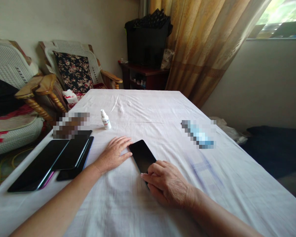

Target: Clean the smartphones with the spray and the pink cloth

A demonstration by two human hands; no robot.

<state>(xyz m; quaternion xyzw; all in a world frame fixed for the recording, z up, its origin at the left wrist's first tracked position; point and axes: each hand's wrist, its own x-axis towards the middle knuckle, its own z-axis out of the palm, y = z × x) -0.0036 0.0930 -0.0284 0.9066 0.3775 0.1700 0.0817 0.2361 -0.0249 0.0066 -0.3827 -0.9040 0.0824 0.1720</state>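
A black smartphone (pixel 141 153) lies screen up on the white cloth, slanting between my hands. My left hand (pixel 115 153) rests flat on the cloth with its fingers stretched, the tips at the phone's upper left edge. Over the phone's lower end, my right hand (pixel 166 181) is closed, with curled fingers at the right edge and its thumb side near the left edge. The palm hides that end of the phone. A small white spray bottle (pixel 106 119) stands upright beyond my left hand.
Several dark phones or tablets (pixel 44 161) lie overlapping at the left table edge. Pixelated items sit behind them and at the right (pixel 198 135). Woven armchairs (pixel 71 46) flank the table's far left; a television (pixel 146 46) stands behind on a cabinet (pixel 150 74). A curtain (pixel 197 42) hangs nearby.
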